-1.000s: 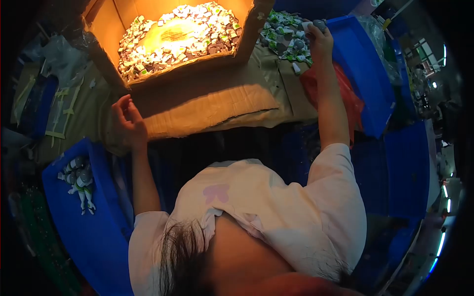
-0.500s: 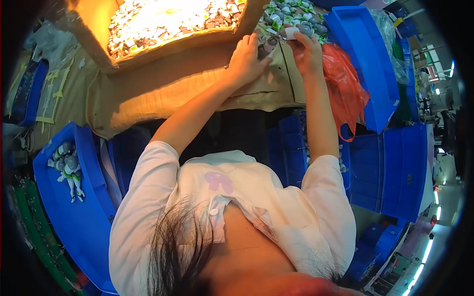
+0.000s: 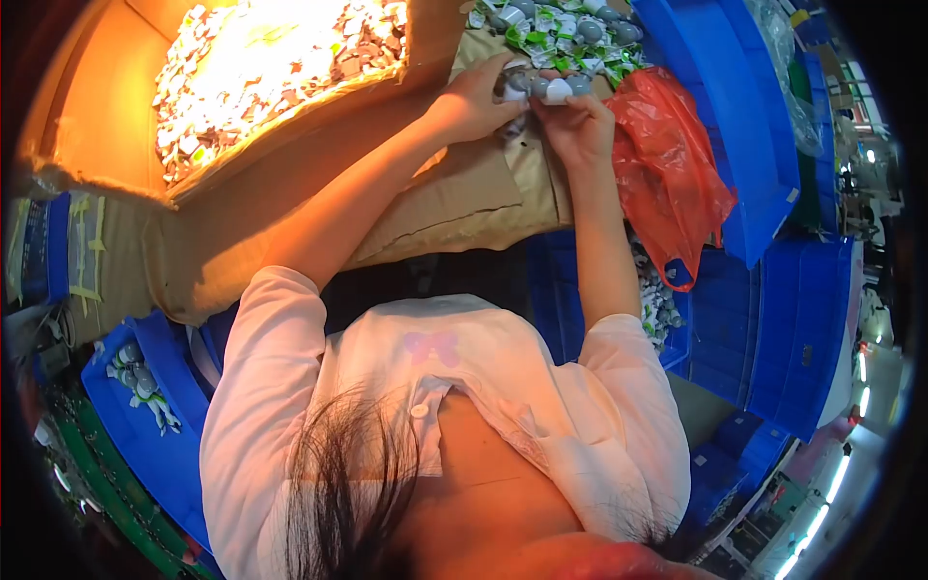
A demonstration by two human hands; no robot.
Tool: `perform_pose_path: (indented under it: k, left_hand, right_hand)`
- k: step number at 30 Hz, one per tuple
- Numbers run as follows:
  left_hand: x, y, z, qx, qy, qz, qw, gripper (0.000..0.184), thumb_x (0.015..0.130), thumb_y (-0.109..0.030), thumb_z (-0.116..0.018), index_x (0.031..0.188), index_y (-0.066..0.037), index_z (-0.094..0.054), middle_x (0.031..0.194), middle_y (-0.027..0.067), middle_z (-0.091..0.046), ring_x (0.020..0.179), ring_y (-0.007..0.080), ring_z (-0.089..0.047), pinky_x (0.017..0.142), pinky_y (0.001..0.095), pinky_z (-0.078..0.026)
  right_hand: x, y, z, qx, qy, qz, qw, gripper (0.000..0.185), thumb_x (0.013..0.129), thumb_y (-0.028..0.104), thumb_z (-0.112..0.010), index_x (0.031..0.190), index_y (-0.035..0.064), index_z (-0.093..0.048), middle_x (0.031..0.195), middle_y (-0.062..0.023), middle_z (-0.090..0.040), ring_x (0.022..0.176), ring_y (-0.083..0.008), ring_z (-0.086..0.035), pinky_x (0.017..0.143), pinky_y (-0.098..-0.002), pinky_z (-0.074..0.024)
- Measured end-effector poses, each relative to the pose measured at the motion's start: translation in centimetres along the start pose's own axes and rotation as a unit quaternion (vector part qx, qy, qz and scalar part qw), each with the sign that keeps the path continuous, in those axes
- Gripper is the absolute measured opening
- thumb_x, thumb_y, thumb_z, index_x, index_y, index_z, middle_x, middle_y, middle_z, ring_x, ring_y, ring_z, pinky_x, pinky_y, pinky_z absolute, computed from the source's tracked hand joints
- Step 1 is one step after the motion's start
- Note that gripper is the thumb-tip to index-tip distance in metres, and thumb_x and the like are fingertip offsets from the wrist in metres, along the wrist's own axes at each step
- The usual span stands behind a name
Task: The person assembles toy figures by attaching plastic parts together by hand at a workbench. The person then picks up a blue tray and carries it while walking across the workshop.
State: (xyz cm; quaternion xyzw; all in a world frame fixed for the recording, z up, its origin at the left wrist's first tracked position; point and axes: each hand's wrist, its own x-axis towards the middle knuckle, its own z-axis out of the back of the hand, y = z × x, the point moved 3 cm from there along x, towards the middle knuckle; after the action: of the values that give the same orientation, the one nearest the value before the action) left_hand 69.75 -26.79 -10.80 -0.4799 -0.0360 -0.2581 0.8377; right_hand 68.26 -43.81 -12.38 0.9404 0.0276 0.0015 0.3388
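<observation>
At the cardboard-covered worktop my left hand (image 3: 474, 104) is closed, its fingers around a small grey-and-white plastic part (image 3: 516, 85) that they partly hide. Close to its right, my right hand (image 3: 584, 130) pinches a grey-and-white plastic figure part (image 3: 559, 91) with rounded grey ends. The two parts are side by side; whether they touch I cannot tell. Just beyond both hands lies a pile of grey, white and green plastic parts (image 3: 570, 37).
A brightly lit cardboard box (image 3: 290, 135) full of small pieces stands at the upper left. Right of my right hand hangs a red plastic bag (image 3: 667, 164) beside a blue bin (image 3: 739, 145). Another blue bin (image 3: 164, 464) at the lower left holds grey-and-white figures (image 3: 140, 379).
The view has shifted, so the box sits further left. My right hand has come lower and nearer my left, and the grey-and-white part in it is turned more level.
</observation>
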Motion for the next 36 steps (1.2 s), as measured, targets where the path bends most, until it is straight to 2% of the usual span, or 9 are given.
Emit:
perform_pose_path:
  k: [3,6,9,14,20,24,31,33,36]
  left_hand:
    - [-1.3,0.1,0.4,-0.124,0.061,0.078,0.987,0.061,0.079,-0.020,-0.063,0.130,-0.002,-0.036,0.082,0.0135,-0.061,0.066,0.0151,-0.059,0.063,0.0297,-0.048]
    - [-3.1,0.9,0.6,-0.283,0.082,0.220,0.930,0.062,0.074,-0.023,-0.067,0.126,-0.002,-0.040,0.107,0.0236,-0.055,0.090,0.0341,-0.059,0.076,0.0372,-0.048]
    - [-4.0,0.5,1.4,-0.032,-0.024,0.122,0.992,0.062,0.076,-0.016,-0.065,0.129,-0.005,-0.036,0.084,0.0189,-0.061,0.067,0.0235,-0.062,0.064,0.0331,-0.050]
    - [-6.2,-2.3,2.7,0.240,-0.097,0.083,0.962,0.064,0.075,-0.011,-0.058,0.131,-0.010,-0.028,0.093,0.0183,-0.057,0.076,0.0350,-0.060,0.063,0.0431,-0.049]
    - [-7.0,-3.7,4.0,0.291,-0.092,-0.061,0.950,0.037,0.068,-0.007,-0.060,0.103,-0.002,-0.050,0.084,0.0157,-0.057,0.071,0.0297,-0.062,0.059,0.0419,-0.050]
    - [-4.2,-3.0,4.7,0.309,-0.035,-0.083,0.947,0.034,0.077,-0.011,-0.056,0.111,-0.010,-0.054,0.085,0.0104,-0.061,0.070,0.0304,-0.061,0.060,0.0414,-0.049]
    - [0.1,0.3,2.6,0.097,0.004,0.028,0.995,0.029,0.080,-0.011,-0.052,0.108,-0.006,-0.056,0.088,0.0163,-0.062,0.079,0.0310,-0.061,0.063,0.0394,-0.050]
    - [-0.6,0.1,1.9,0.115,-0.063,-0.044,0.990,0.039,0.077,-0.009,-0.049,0.116,-0.006,-0.049,0.088,0.0203,-0.061,0.085,0.0347,-0.061,0.070,0.0437,-0.050]
    - [-2.1,-0.8,2.1,0.135,-0.077,-0.030,0.987,0.032,0.080,-0.009,-0.050,0.111,-0.005,-0.054,0.100,0.0150,-0.057,0.093,0.0305,-0.057,0.077,0.0378,-0.048]
  right_hand:
    - [-0.3,-0.6,0.4,0.047,0.050,-0.042,0.997,0.042,0.064,0.003,-0.054,0.106,0.0030,-0.049,0.110,-0.0172,-0.054,0.101,-0.0310,-0.052,0.096,-0.0457,-0.0359]
    - [-0.6,-0.9,-0.6,0.093,0.098,-0.080,0.988,0.040,0.064,0.004,-0.054,0.104,0.0012,-0.050,0.106,-0.0154,-0.055,0.099,-0.0301,-0.053,0.095,-0.0429,-0.0358]
    - [-1.4,-1.0,-1.6,0.012,0.029,-0.074,0.997,0.039,0.066,0.004,-0.054,0.105,0.0005,-0.049,0.106,-0.0152,-0.056,0.099,-0.0293,-0.053,0.095,-0.0415,-0.0375]
    - [-3.5,-1.0,-4.6,-0.227,-0.013,0.043,0.973,0.034,0.068,0.000,-0.056,0.102,-0.0004,-0.050,0.102,-0.0147,-0.058,0.094,-0.0238,-0.057,0.086,-0.0335,-0.0445]
    - [-5.7,-2.6,-6.9,-0.454,0.008,0.132,0.881,0.035,0.072,-0.003,-0.055,0.106,0.0003,-0.051,0.099,-0.0101,-0.060,0.091,-0.0173,-0.058,0.078,-0.0284,-0.0485]
    - [-7.2,-2.7,-8.2,-0.568,0.065,0.106,0.814,0.030,0.073,0.000,-0.057,0.102,0.0022,-0.055,0.096,-0.0061,-0.061,0.090,-0.0130,-0.057,0.078,-0.0260,-0.0470]
    - [-8.3,-1.5,-7.2,-0.689,0.126,0.155,0.697,0.032,0.073,0.003,-0.061,0.104,0.0022,-0.056,0.097,-0.0062,-0.061,0.092,-0.0127,-0.057,0.080,-0.0252,-0.0452]
    - [-8.0,-0.4,-7.1,-0.461,0.088,0.098,0.877,0.035,0.074,0.004,-0.064,0.107,0.0006,-0.054,0.100,-0.0087,-0.061,0.093,-0.0133,-0.057,0.081,-0.0261,-0.0450]
    - [-6.1,0.7,-6.5,-0.402,0.036,0.110,0.908,0.035,0.075,0.003,-0.063,0.108,-0.0015,-0.053,0.101,-0.0102,-0.061,0.092,-0.0151,-0.057,0.079,-0.0262,-0.0444]
